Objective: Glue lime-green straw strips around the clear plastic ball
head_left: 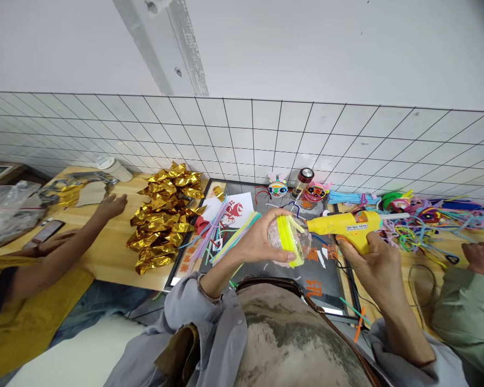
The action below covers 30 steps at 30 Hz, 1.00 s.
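Our left hand [258, 243] is closed around a clear ball [303, 242] wound with yellow pipe cleaners [285, 236], above the black mat [334, 293]. Our right hand [373, 260] grips a yellow glue gun [342, 224] over the mat too, nozzle right at the ball. Left of the mat lies gold foil [165, 220] on the worktop [105, 258].

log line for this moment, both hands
left hand: holds clear ball with yellow strips | right hand: holds glue gun, nozzle at ball | nearby: gold foil
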### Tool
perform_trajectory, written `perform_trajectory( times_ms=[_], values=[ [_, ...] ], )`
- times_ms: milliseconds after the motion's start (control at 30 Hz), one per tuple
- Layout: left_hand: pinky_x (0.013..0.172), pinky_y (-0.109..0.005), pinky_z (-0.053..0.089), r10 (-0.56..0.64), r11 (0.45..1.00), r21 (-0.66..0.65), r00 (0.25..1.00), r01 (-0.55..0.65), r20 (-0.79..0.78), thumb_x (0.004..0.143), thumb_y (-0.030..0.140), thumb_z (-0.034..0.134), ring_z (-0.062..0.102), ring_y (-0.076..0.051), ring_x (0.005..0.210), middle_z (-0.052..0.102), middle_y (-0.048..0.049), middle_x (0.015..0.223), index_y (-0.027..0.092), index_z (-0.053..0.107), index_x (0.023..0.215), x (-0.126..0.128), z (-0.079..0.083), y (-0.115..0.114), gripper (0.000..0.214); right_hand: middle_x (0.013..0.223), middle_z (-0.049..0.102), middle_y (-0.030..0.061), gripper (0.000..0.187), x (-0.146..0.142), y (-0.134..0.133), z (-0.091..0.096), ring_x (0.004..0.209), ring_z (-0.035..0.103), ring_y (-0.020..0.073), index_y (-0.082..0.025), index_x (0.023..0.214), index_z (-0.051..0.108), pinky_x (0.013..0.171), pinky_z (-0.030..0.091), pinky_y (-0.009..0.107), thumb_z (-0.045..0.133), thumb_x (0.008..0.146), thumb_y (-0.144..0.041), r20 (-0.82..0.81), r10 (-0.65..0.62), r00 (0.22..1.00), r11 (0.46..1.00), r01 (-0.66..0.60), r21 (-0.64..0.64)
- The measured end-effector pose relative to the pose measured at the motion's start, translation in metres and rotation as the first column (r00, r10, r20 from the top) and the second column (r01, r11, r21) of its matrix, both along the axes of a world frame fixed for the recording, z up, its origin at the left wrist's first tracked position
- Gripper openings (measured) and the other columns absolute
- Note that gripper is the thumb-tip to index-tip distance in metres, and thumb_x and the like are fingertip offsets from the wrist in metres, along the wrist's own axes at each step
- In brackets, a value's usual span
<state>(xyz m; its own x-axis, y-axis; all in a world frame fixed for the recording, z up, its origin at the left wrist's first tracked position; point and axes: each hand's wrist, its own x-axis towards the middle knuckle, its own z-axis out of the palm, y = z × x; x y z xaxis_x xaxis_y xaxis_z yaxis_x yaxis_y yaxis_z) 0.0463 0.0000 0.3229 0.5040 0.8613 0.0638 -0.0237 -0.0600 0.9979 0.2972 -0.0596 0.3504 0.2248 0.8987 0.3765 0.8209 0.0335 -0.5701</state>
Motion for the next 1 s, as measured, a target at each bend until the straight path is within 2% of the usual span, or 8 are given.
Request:
perform_trajectory(
  times_ms=[200, 433, 767, 1000],
  values=[
    [0.099, -0.044, 0.047, -0.005, 1.0, 0.012, 1.0, 0.005, -0.002, 0.053, 0.043, 0.093, 0.06, -0.03, 0.114, 0.062, -0.0102, 0.127, 0.023, 0.055, 0.125, 0.001, -0.002, -0.001, 0.084, 0.046, 0.037, -0.0067, 0.049, -0.007, 0.001, 0.003, 0.044, 0.03, 0.0095, -0.029, 0.059, 0.032, 0.042, 0.022, 0.026, 0.062, 0.076, -0.063, -0.065, -0.018, 0.998, 0.998, 0.014, -0.059],
    [0.096, -0.043, 0.05, 0.004, 1.0, -0.016, 1.0, -0.003, 0.013, 0.053, 0.044, 0.093, 0.062, -0.029, 0.109, 0.063, -0.0092, 0.121, 0.022, 0.054, 0.126, 0.0, -0.002, -0.001, 0.086, 0.048, 0.044, -0.0046, 0.045, -0.012, 0.001, 0.008, 0.046, 0.035, 0.0104, -0.026, 0.059, 0.044, 0.041, 0.026, 0.024, 0.067, 0.068, -0.063, -0.214, -0.107, 0.971, 0.975, 0.06, -0.212],
    [0.099, -0.043, 0.048, -0.015, 1.0, 0.0, 1.0, 0.015, -0.005, 0.054, 0.041, 0.093, 0.061, -0.029, 0.112, 0.063, -0.0099, 0.125, 0.023, 0.054, 0.127, 0.0, -0.002, -0.002, 0.086, 0.048, 0.04, -0.0058, 0.044, -0.012, 0.002, 0.002, 0.045, 0.032, 0.0102, -0.027, 0.061, 0.039, 0.043, 0.025, 0.025, 0.063, 0.069, -0.063, -0.102, -0.092, 0.99, 0.978, 0.071, -0.196],
    [0.099, -0.042, 0.049, -0.003, 1.0, -0.01, 1.0, 0.003, -0.005, 0.053, 0.041, 0.094, 0.061, -0.03, 0.114, 0.063, -0.0102, 0.128, 0.023, 0.055, 0.126, 0.0, -0.002, -0.002, 0.085, 0.049, 0.041, -0.0061, 0.042, -0.012, 0.003, -0.001, 0.046, 0.032, 0.0102, -0.027, 0.063, 0.039, 0.044, 0.025, 0.025, 0.064, 0.069, -0.06, -0.118, -0.123, 0.985, 0.973, 0.097, -0.209]
  ],
)
